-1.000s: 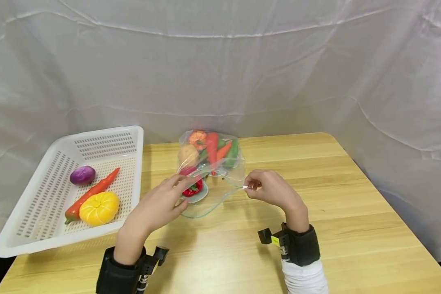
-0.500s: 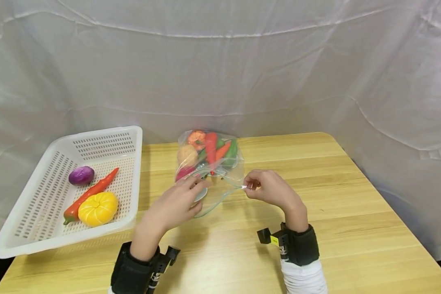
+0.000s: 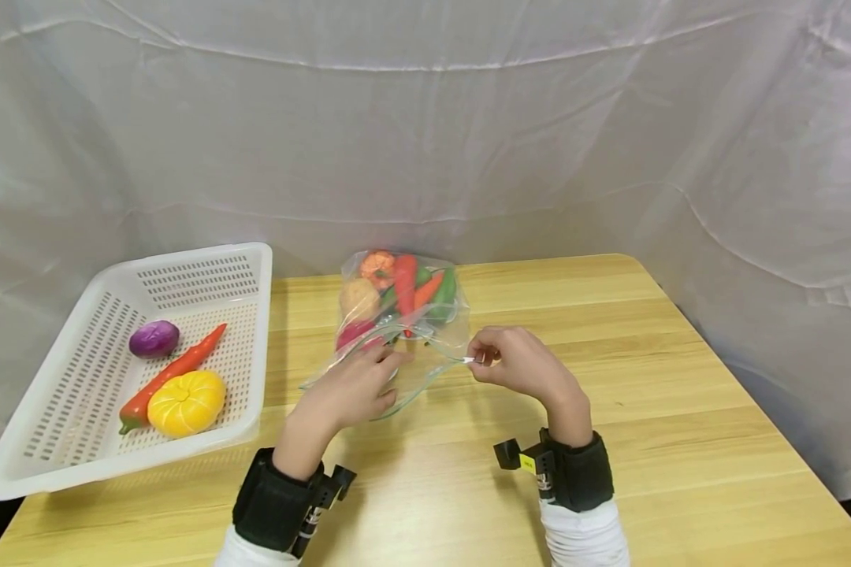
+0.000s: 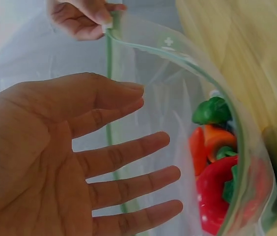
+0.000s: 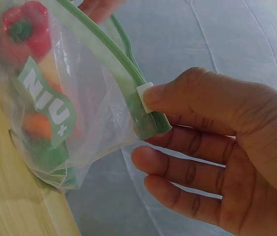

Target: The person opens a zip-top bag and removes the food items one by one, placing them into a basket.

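A clear zip bag (image 5: 96, 147) with a green-edged mouth lies on the table, full of vegetables. Inside are a red bell pepper (image 4: 216, 189), an orange pumpkin (image 3: 378, 268), a red chili (image 3: 405, 285) and green pieces. My right hand (image 3: 521, 364) pinches the white zip slider (image 5: 146, 96) at the bag's right corner between thumb and index finger. Fingers extended and holding nothing, my left hand (image 3: 354, 387) is at the bag's gaping mouth. In the head view it covers the bell pepper, which shows beyond its fingertips in the left wrist view.
To the left stands a white perforated basket (image 3: 261, 370). It holds a purple eggplant (image 3: 154, 339), a long red chili (image 3: 202, 350) and a yellow pumpkin (image 3: 187, 403). A grey cloth (image 3: 425, 157) hangs behind the wooden table (image 3: 645, 433).
My left hand has moved right across the bag's mouth and now hides the bell pepper in the head view. The right hand stays at the slider.
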{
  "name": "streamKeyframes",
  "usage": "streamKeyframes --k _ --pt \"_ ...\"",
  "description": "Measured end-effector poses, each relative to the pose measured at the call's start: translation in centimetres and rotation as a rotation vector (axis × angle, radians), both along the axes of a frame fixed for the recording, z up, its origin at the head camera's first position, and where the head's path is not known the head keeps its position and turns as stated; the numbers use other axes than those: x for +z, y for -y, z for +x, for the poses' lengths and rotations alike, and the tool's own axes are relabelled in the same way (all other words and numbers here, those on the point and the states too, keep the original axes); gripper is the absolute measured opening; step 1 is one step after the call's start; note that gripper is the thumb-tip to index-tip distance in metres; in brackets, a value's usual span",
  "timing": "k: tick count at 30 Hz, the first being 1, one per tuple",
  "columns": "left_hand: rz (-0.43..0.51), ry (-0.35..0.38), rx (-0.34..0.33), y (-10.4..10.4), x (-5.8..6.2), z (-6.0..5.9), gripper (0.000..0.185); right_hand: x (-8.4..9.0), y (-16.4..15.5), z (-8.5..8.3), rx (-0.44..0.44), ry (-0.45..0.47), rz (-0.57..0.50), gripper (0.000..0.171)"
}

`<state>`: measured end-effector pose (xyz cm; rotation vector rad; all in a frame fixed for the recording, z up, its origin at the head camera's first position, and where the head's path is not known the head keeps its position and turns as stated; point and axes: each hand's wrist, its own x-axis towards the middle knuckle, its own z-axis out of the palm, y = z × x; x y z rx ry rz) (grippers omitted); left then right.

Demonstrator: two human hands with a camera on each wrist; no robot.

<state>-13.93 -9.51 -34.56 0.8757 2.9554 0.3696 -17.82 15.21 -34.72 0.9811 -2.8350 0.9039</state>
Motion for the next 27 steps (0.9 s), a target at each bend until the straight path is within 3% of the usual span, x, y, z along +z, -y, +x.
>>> streamKeyframes --k 14,23,27 --pt "-0.049 0.127 0.074 -0.5 -0.7 -1.8 0.043 0.0 0.1 -0.1 0.003 -0.007 -0.007 0.004" --pt "-0.057 0.284 0.160 -0.9 -1.1 -2.6 0.051 0.0 0.1 0.0 0.005 -0.011 0.002 0.005" --pt "-0.062 0.299 0.170 -1.0 -1.2 -2.9 0.051 0.1 0.1 0.0 0.007 -0.011 -0.001 0.004"
